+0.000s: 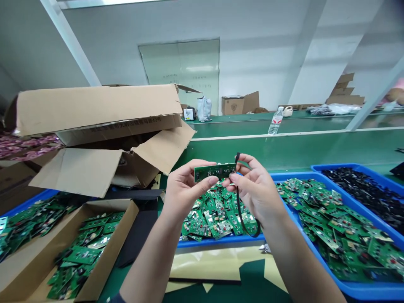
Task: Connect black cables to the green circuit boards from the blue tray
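Note:
A small green circuit board (215,171) is held up in front of me, its long side running left to right. My left hand (186,185) pinches its left part between thumb and fingers. At the board's right end, my right hand (252,181) closes thumb and fingers around a black strip (239,206), which looks like foam tape. The strip's short end sticks up above the board, and its long tail hangs down in a curl below the hand. Beneath both hands lies a heap of similar boards (217,214) in a blue tray (221,243).
Right of me, another blue tray (350,286) holds many boards, and a further tray (350,166) holds small black parts. An open carton (126,219) of boards stands left, below larger cardboard boxes (101,107). A water bottle (275,121) stands behind. Yellowish backing paper (205,265) lies in front.

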A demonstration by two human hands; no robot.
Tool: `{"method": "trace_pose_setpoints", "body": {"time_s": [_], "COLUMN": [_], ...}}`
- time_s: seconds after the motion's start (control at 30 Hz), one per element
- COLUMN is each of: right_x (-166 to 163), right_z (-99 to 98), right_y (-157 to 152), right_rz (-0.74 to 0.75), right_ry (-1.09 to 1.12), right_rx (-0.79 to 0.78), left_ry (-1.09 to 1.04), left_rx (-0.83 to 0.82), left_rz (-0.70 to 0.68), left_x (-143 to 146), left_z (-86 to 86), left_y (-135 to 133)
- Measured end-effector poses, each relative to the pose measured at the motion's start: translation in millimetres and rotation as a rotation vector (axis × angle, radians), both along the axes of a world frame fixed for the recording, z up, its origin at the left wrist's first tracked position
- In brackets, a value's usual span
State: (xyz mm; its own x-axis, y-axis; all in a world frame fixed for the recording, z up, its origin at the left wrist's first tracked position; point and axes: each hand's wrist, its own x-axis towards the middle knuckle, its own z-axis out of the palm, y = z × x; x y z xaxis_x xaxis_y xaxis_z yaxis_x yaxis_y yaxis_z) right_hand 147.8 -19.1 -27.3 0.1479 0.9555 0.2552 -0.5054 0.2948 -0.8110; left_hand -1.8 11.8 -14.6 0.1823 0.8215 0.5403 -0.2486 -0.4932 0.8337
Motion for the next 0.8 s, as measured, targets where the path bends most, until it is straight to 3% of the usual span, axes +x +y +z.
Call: {"method": "trace_pose_setpoints", "body": {"time_s": [0.27,0.37,0.63,0.8], "right_x": [13,17,20,20], "right_z": [-0.8,-1.4,-4.5,-4.2], "right_y": [-5,-7,-13,-18], "right_rz": [-0.036,-0.100,-0.334,-0.413], "right_ry": [-0.149,-0.261,-0.632,-0.856], "right_rx": [0.231,0.312,0.458,0.534], "left_ry": [-0.181,-0.087,0.156,0.253], "left_rx": [-0.227,-0.190,-0.217,-0.204], "left_rz": [0.042,0.022,-0.240,-0.285], "left_x": [-1,-1,5,4], "left_z": [3.3,1.7,4.5,6.1], "left_y": [0,-2,-11,-15]}}
